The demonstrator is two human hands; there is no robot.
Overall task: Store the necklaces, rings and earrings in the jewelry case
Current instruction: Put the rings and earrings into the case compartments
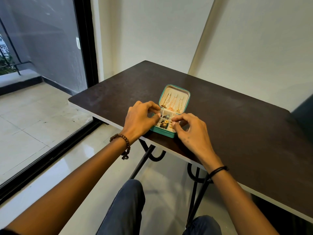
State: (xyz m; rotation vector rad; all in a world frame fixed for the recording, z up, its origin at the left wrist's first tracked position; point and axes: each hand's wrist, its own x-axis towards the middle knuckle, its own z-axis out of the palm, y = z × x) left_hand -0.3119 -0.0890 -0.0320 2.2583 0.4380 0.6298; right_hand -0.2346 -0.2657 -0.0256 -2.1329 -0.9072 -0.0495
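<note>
Nearest are the person's knees in dark trousers, over a pale tiled floor. Both forearms reach forward from there, a beaded bracelet on the left wrist and a thin black band on the right.

The left grip is at the left edge of the jewelry case, fingers curled, with thumb and forefinger close together by the rim. Whether it pinches the rim, a small piece, or nothing is too small to tell. The right grip hovers over the tray's right-hand compartments with thumb and forefinger drawn together. A speck of gold sits just beside the tips, but I cannot tell whether it is held.

The teal case stands open at the near edge of the dark bench. Its divided tray already holds dark and gold small pieces in several compartments. Beyond the tray, the raised lid carries three necklaces hanging side by side on its cream lining.

No loose jewellery shows on the bench, so the task looks nearly done. The step in hand seems to be seating a last ring or earring in a right-hand cell. The next move likely calls for a light release into that cell, then both grips drawing clear so the lid can fold down without snagging the chains.

Farther off are a pale wall and, at far left, a glass door.
</note>
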